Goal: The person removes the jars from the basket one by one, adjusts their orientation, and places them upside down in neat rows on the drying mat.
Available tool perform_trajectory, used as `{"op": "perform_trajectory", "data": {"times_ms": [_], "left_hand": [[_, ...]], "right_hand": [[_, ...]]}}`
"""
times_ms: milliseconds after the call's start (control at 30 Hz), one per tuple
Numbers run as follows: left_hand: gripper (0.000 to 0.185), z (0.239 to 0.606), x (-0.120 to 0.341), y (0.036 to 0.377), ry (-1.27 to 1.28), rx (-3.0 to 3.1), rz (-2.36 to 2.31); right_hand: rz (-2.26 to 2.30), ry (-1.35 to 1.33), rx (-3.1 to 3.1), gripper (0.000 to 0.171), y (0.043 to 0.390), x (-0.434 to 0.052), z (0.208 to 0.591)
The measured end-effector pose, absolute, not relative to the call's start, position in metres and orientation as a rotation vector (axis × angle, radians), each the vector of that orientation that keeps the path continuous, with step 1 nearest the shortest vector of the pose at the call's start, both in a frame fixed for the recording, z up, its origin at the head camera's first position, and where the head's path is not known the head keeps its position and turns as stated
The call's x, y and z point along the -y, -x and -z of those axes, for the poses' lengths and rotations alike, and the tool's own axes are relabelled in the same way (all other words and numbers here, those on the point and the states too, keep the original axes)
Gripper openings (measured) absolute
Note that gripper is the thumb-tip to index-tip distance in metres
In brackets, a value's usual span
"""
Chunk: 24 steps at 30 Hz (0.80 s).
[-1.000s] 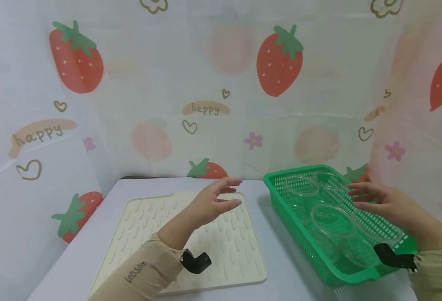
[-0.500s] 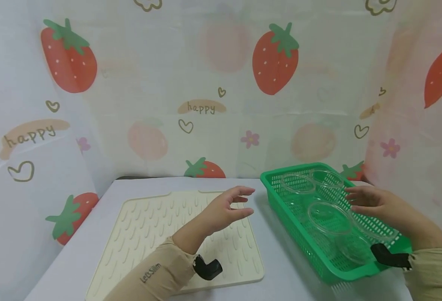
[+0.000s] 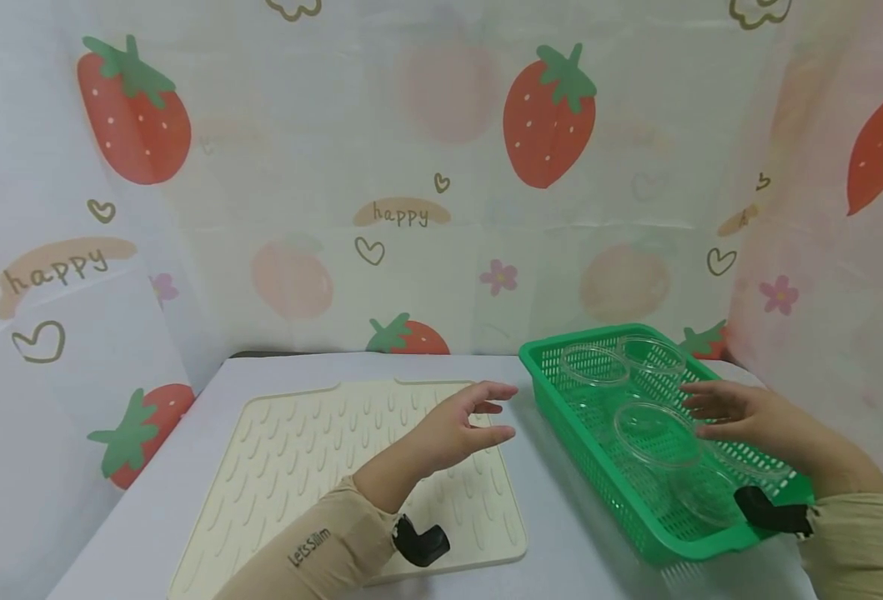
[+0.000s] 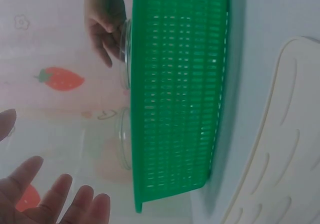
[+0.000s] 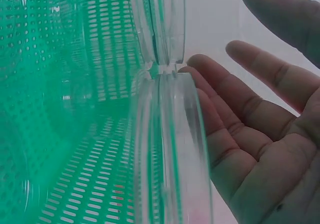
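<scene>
A green slotted basket (image 3: 561, 400) (image 4: 175, 98) (image 5: 65, 108) stands on the table at the right, with several clear round containers (image 3: 654, 433) (image 5: 170, 149) inside. My right hand (image 3: 734, 415) (image 5: 245, 134) hovers open over the basket's far side, its fingers spread just beside the rim of a clear container. It holds nothing. My left hand (image 3: 459, 425) (image 4: 55, 199) is open above the right edge of a cream ribbed mat (image 3: 313, 467) (image 4: 280, 149), fingers loosely curved toward the basket and a short gap from its wall.
A strawberry-print curtain (image 3: 411, 167) closes off the back and both sides of the pale table (image 3: 546, 517). The basket's near right corner overhangs toward the table's front edge.
My left hand has moved right and slightly down, closer to the basket. My right hand has drifted left and down over the containers.
</scene>
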<state>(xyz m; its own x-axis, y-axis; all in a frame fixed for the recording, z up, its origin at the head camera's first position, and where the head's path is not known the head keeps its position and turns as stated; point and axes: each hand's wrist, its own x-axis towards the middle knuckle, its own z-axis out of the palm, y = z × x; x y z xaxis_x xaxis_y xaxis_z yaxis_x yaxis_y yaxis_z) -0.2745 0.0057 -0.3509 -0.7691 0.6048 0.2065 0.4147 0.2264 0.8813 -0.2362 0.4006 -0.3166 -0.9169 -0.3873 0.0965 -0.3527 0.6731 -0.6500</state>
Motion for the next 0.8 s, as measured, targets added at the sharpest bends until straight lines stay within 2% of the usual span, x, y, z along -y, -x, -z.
{"op": "perform_trajectory", "data": {"times_ms": [433,800], "left_hand": [[0.047,0.353,-0.005,0.274,-0.97,-2.327,-1.556],[0.046,0.342,-0.004,0.266,-0.961,-2.311,-1.572]], "right_hand": [[0.901,0.532,-2.853,0.058,0.231,-0.394,0.31],[1.005,0.632,-2.76,0.057,0.232,-0.393,0.312]]}}
